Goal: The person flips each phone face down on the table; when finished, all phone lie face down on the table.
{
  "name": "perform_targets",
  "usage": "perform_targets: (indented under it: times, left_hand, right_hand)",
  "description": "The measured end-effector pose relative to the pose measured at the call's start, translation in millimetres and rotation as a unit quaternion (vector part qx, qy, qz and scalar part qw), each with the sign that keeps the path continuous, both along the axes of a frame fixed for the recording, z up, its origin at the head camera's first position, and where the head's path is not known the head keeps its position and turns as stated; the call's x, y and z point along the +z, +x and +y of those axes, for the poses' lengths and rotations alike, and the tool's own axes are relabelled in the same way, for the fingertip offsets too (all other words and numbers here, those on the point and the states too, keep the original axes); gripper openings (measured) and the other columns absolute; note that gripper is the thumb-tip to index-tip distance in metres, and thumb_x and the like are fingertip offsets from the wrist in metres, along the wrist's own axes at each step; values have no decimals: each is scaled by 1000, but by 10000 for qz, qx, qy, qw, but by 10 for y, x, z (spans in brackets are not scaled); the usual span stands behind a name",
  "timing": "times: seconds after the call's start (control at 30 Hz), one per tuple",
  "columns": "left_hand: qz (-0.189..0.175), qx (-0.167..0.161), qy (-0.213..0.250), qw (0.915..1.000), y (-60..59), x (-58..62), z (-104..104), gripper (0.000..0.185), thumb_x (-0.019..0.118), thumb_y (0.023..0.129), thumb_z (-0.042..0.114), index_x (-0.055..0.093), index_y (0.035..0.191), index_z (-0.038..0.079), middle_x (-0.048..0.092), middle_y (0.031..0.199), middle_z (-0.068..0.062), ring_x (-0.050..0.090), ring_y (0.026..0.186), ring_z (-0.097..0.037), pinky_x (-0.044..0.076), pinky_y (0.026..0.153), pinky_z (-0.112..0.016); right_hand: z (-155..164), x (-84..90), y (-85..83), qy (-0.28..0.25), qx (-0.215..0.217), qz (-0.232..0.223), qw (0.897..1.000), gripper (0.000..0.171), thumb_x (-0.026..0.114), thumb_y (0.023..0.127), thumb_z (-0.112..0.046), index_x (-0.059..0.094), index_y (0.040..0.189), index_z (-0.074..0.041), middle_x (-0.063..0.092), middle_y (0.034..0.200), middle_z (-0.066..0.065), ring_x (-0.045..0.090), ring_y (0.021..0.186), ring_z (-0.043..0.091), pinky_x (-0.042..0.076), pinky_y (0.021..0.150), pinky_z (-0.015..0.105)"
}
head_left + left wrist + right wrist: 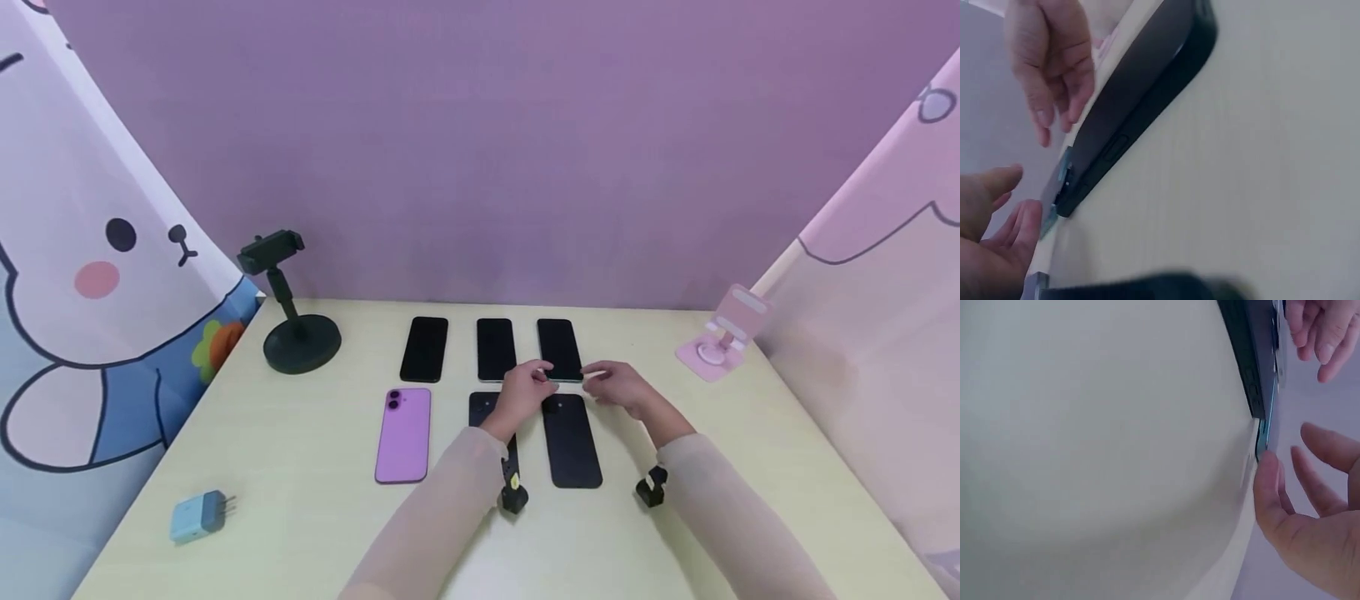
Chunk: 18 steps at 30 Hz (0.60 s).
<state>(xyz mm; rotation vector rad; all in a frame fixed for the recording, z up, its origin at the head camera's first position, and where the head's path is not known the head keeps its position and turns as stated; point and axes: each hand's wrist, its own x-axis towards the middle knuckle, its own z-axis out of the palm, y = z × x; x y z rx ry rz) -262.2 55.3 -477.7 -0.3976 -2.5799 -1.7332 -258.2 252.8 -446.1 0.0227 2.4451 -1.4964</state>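
Phones lie flat in two rows of three. The back row has a left black phone, a middle one and a right one, screens up. In front are a purple phone, a dark phone partly hidden by the left arm, and another dark phone, backs up. My left hand hovers near the back-right phone's lower left corner, fingers loosely bent, holding nothing. At that phone's lower right corner is my right hand, a fingertip right at the edge, thumb apart.
A black phone stand with a round base is at the back left. On the right stands a pink folding stand. A blue charger plug lies at the front left. A purple backdrop rises behind the table.
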Motion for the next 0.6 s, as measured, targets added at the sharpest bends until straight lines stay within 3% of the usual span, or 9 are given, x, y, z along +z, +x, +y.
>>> perform_targets:
  times: [0.1,0.3,0.6]
  left_hand:
    - [109,135,27,9998,-58,-42,46,26,72,87,6,69,113,-1,66,89,-8,66,84,-19,52,73,-25]
    - [388,513,-415,9971,-162,-96,102,24,74,85,4,71,109,-1,69,87,-11,68,81,-20,52,74,-26]
    - [152,763,-733,9943,-240,-64,169,22,72,86,5,73,108,2,69,88,-6,66,84,-20,52,75,-26]
  right_hand:
    - [3,-31,-95,-108,-245,189,9995,40,56,94,1,49,131,14,62,109,25,61,91,27,53,80,36]
    - [-89,-79,-207,114,-587,171,9981,43,61,92,2,50,131,13,56,118,29,60,96,30,54,80,35]
    - [-166,-72,-329,110,-879,-28,9961,41,59,92,5,52,132,10,51,130,31,60,101,28,55,78,30]
